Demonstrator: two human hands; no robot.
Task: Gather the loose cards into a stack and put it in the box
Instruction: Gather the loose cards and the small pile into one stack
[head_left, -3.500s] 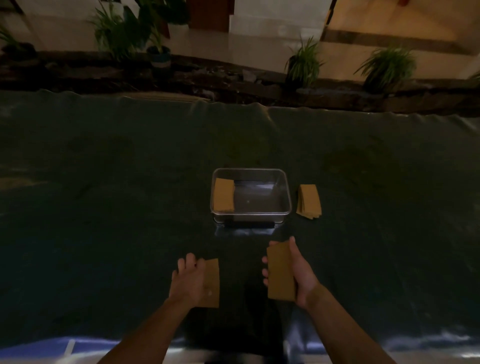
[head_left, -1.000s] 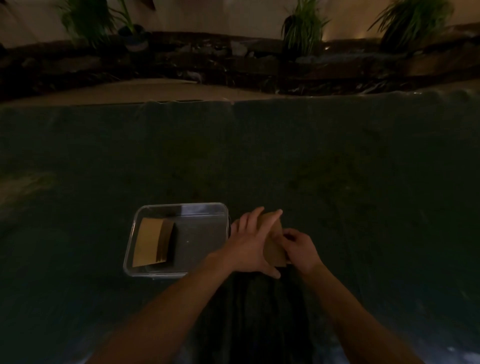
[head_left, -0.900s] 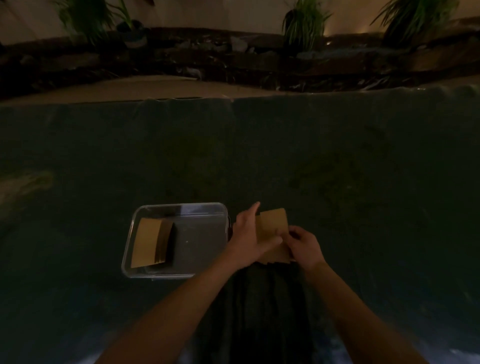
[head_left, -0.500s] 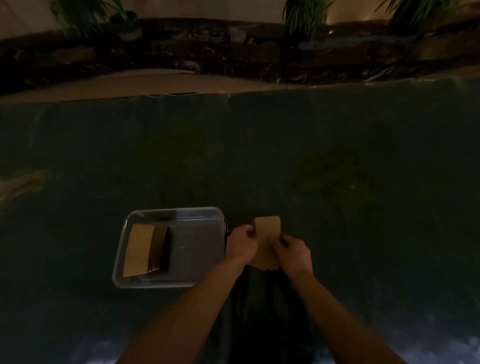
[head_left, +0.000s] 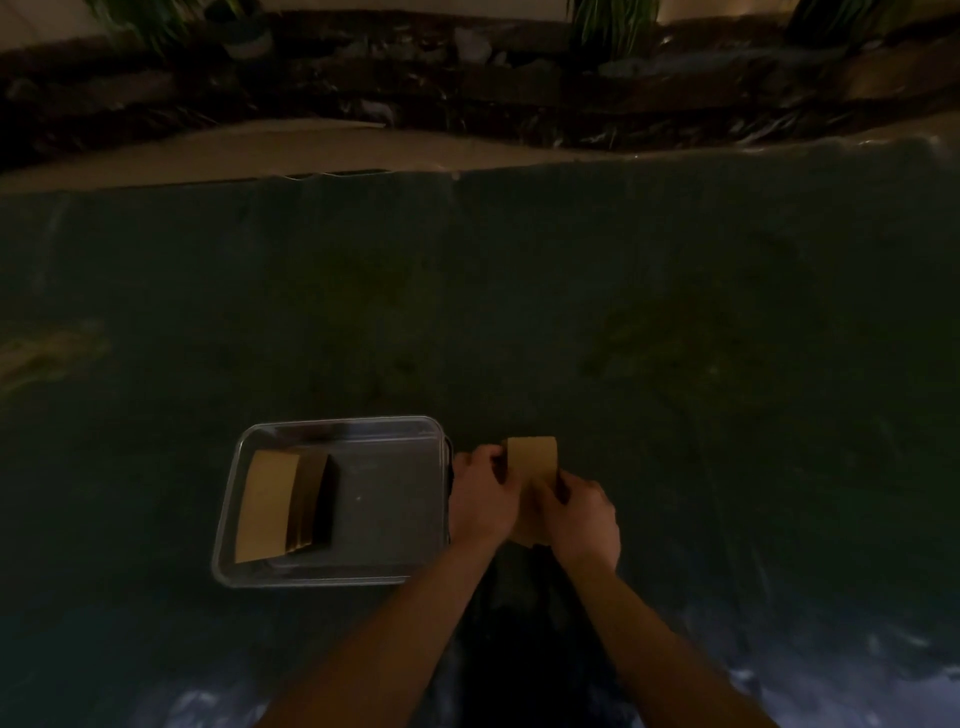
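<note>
Dark cloth; both hands' fingers clasp card stack beside box

The lower half of the tan card stack disappears between the left hand and the right hand; only its top end shows above the fingers. How many cards it holds cannot be told, nor whether its bottom edge touches the dark cloth below the fingers. Fingertips of both hands curl behind the stack, out of sight. Both forearms are cut off by the bottom edge. In the clear box, left of the left hand's knuckles, a second pile of cards sits in shadow; its right side is too dark to separate. The plants are cropped at the top edge.
</note>
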